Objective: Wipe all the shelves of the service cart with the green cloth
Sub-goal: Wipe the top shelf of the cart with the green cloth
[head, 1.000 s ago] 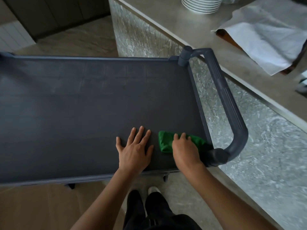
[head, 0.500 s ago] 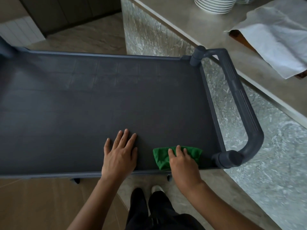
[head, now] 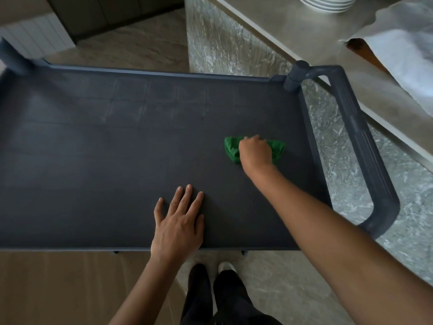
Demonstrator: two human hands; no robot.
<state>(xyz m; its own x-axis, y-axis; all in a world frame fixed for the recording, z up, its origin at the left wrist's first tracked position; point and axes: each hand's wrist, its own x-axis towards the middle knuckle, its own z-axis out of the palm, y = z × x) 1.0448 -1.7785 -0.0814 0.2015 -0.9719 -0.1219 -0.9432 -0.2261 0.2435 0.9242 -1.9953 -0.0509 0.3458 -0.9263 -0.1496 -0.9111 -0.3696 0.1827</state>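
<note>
Gripping the one green cloth [head: 230,151] in my curled right hand [head: 255,154], near the top shelf's [head: 93,160] right edge. My left hand [head: 178,222] lies flat, fingers straight, at its near edge. One plate stack [head: 328,2], cut off.

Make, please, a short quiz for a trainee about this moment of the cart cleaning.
1. Which hand grips the green cloth? A) the left B) the right C) both
2. True or false: the left hand lies flat on the cart's top shelf and holds nothing.
3. Fill in: the cart's handle is on the person's ___ side, toward the counter.

Key: 1 B, the right hand, fingers curled on the cloth. 2 true. 3 right.
</note>
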